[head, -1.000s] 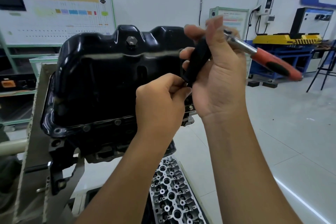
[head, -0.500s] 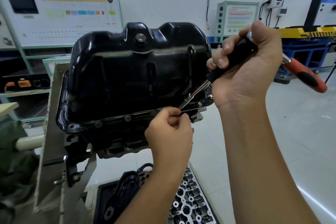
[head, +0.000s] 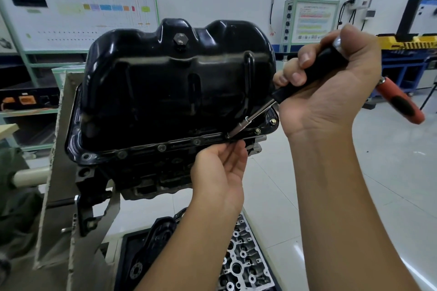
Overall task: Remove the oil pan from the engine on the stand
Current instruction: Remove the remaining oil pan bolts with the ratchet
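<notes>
White shop floor spreads under both hands. Right hand [head: 331, 92] grips a black driver [head: 307, 75], plus a red ratchet [head: 402, 104]. Left hand [head: 220, 172] pinches at the tip, by a rim bolt. Oil pan [head: 177, 85] sits just above it. Keep the tip straight. Open room lies to the right.

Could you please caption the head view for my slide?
Right hand sets black-handled driver on oil pan flange; left hand steadies tip.

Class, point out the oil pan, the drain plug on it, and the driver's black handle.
oil pan [head: 165, 92]: head view, broad black side wall.
drain plug [head: 180, 40]: head view, hex head.
driver handle [head: 316, 71]: head view, black grip.
</notes>
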Available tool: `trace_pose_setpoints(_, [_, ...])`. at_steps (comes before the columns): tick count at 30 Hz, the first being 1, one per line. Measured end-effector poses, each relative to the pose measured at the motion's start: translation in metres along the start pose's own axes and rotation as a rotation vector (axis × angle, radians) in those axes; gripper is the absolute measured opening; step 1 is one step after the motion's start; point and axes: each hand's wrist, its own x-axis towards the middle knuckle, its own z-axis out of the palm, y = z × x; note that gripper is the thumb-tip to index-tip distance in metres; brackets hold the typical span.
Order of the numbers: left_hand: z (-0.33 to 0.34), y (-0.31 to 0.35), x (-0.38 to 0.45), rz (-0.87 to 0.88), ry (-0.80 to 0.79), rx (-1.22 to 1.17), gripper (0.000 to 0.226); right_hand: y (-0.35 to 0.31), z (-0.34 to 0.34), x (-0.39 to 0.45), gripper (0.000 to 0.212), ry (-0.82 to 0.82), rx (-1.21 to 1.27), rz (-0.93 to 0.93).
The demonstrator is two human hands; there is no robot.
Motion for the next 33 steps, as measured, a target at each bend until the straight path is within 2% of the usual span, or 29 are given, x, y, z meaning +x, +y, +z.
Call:
trace_pose_setpoints(4, [0.0, 0.002, 0.0, -0.028, 0.009, -0.026, 0.019, -0.001, 0.001, -0.001, 0.036, -0.015, 0.022, -0.023])
trace_pose_setpoints(14, [0.005, 0.006, 0.002, -0.11, -0.026, -0.163, 0.025, 0.002, -0.002, -0.002, 0.031, 0.005, -0.012, -0.002])
trace_pose_setpoints(17, [0.006, 0.006, 0.001, -0.146, -0.052, -0.186, 0.033, 0.0, -0.002, -0.002, 0.03, 0.023, 0.01, -0.031])
trace_pose_setpoints(20, [0.007, 0.004, 0.002, -0.151, -0.062, -0.163, 0.038, -0.004, -0.002, -0.002, 0.029, 0.036, 0.043, -0.096])
trace_pose_setpoints(24, [0.009, 0.005, 0.006, -0.146, -0.057, -0.074, 0.033, -0.008, -0.005, 0.0, 0.03, 0.046, 0.026, -0.156])
trace_pose_setpoints(33, [0.011, 0.014, 0.014, -0.134, -0.052, 0.037, 0.026, 0.006, -0.011, -0.002, 0.038, 0.084, -0.005, -0.091])
